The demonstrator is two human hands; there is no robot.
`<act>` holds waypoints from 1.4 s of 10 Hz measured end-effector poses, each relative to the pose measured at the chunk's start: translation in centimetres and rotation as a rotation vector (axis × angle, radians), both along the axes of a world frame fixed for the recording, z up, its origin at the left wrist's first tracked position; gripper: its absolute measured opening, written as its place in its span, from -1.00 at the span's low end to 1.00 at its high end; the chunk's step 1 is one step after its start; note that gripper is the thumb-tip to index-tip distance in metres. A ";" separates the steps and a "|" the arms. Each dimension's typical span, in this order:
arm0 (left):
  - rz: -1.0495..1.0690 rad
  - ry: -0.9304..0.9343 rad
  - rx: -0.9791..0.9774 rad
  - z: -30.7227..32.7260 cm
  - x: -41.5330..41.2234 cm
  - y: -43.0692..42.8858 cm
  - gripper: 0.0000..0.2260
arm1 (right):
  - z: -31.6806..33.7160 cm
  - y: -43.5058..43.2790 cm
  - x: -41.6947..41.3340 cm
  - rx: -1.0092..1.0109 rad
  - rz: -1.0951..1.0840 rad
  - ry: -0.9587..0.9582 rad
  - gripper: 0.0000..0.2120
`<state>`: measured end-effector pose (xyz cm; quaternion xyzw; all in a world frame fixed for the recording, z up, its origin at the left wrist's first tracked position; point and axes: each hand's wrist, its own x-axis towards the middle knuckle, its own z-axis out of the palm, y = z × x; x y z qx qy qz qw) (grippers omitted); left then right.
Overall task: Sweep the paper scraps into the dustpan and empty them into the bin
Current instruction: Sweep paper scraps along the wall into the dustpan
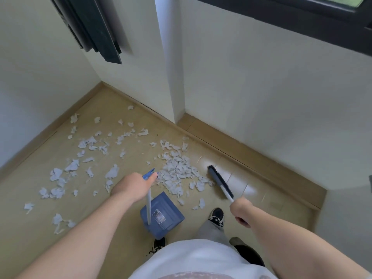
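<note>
**Head view: both hands on sweeping tools, scraps on floor**

Left hand (pixel 132 186): fingers curled tight round the blue grip at the top of the dustpan's white pole (pixel 148 206). The pole ran down toward 6 o'clock from the hand.

Dustpan (pixel 167 216): blue, low in frame near 6 o'clock, tilted. Whether it rested on the floor (pixel 112 228) or hung just above it could not be told.

Right hand (pixel 240 211): clamped on the white handle of the broom (pixel 227 195), at about 4 o'clock in frame. The handle sloped away toward 11 o'clock from the hand. The brush head (pixel 216 177), with dark bristles, lay at 1 o'clock from the dustpan.

Paper scraps (pixel 177 172): a dense white heap sat at 12 o'clock from the dustpan, between the left hand and the brush head. The brush head was just beside the heap's 3 o'clock edge. Looser pieces (pixel 72 165) were spread from 9 to 11 o'clock of the heap, as far as the corner of the room. A few more lay near 8 o'clock in frame. One or two small pieces lay between the dustpan and the broom.

Surroundings: pale wood-tone floor edged by a matching skirting board (pixel 251 156). White walls (pixel 271 87) met at a projecting corner at 12 o'clock. A dark window frame (pixel 302 23) sat at 1 o'clock. A black-and-white shoe (pixel 217 216) was just beside the dustpan at its 3 o'clock.
</note>
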<state>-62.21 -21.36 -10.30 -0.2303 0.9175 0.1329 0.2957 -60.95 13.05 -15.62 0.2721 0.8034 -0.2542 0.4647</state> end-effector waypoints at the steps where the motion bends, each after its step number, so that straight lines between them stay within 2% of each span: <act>1: -0.047 0.021 0.038 -0.2 1.0 -1.9 -0.41 | -0.5 -1.6 2.4 0.059 0.002 -0.034 -0.74; 2: -0.101 0.014 0.089 -0.6 2.4 -3.7 -0.40 | 0.1 -2.6 4.6 0.190 -0.043 -0.051 -0.77; 3: -0.159 0.023 0.101 -0.5 3.9 -5.0 -0.41 | 0.5 -3.6 6.9 0.236 -0.096 -0.079 -0.76; 4: -0.180 0.019 0.118 -0.5 5.8 -6.2 -0.42 | 0.5 -4.8 8.2 0.294 -0.024 -0.085 -0.74; 5: -0.169 0.025 0.130 -0.8 7.7 -7.1 -0.41 | 0.8 -5.8 8.9 0.377 0.086 -0.113 -0.75; 6: -0.154 0.014 0.083 -1.3 9.6 -8.0 -0.40 | 0.4 -7.4 9.3 0.436 0.425 -0.136 -0.86; 7: -0.112 -0.020 0.033 -2.2 11.8 -9.1 -0.38 | -1.3 -8.5 10.9 0.348 0.437 -0.161 -0.73; 9: -0.089 -0.038 -0.086 -2.9 15.5 -11.3 -0.31 | -3.9 -10.9 15.7 0.194 0.278 -0.083 -0.71; 10: -0.034 -0.037 -0.072 -3.6 16.9 -13.3 -0.31 | -3.2 -11.9 17.3 0.174 0.283 -0.068 -0.68; 12: 0.027 -0.027 -0.102 -4.9 18.6 -17.7 -0.25 | -1.2 -13.8 19.4 0.215 0.328 -0.031 -0.73; 14: 0.026 -0.036 -0.049 -5.2 20.8 -22.5 -0.24 | -0.1 -20.2 21.0 0.287 0.254 0.008 -0.75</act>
